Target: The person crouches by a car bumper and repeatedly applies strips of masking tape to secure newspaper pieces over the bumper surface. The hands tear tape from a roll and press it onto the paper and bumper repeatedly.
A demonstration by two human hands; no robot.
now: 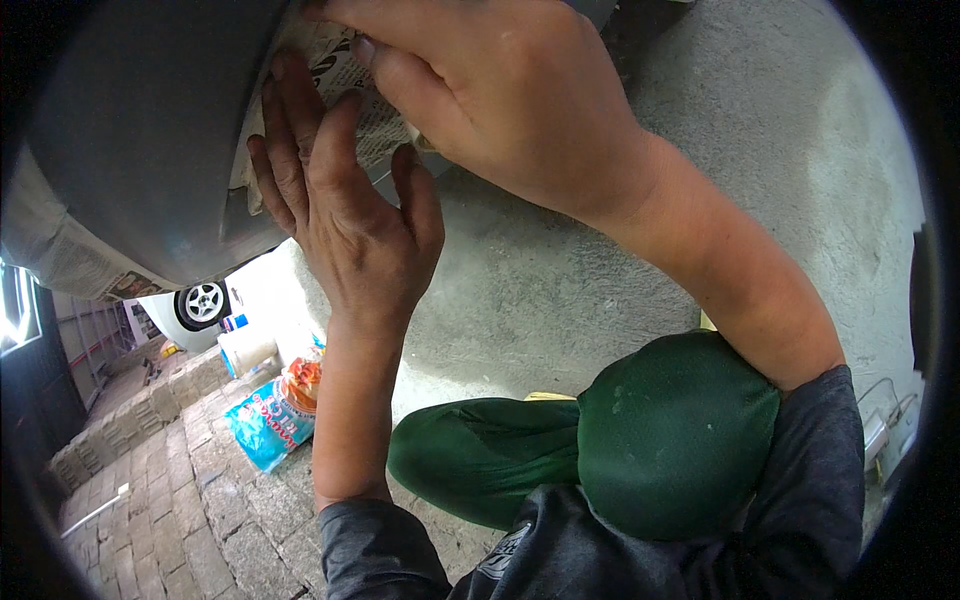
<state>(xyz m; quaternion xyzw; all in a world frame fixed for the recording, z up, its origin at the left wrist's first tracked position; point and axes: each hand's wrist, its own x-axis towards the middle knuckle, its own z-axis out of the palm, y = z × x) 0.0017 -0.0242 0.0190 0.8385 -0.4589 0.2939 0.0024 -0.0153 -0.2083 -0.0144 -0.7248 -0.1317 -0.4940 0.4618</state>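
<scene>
A grey curved car body panel (140,130) fills the upper left. A sheet of newspaper (345,80) lies against its lower edge. My left hand (345,210) presses flat on the newspaper, fingers spread and pointing up. My right hand (500,90) comes from the right and lies over the top of the same sheet, fingers bent against the panel. Neither hand grips anything. More newspaper (60,255) covers the panel at the far left. My knees in green trousers (650,440) are bent below my arms.
A concrete floor (760,160) spreads to the right. Paving stones (180,500) lie at lower left, with a blue and orange plastic bag (275,415) and a white roll (245,350) on them. A white car with its wheel (203,302) stands behind.
</scene>
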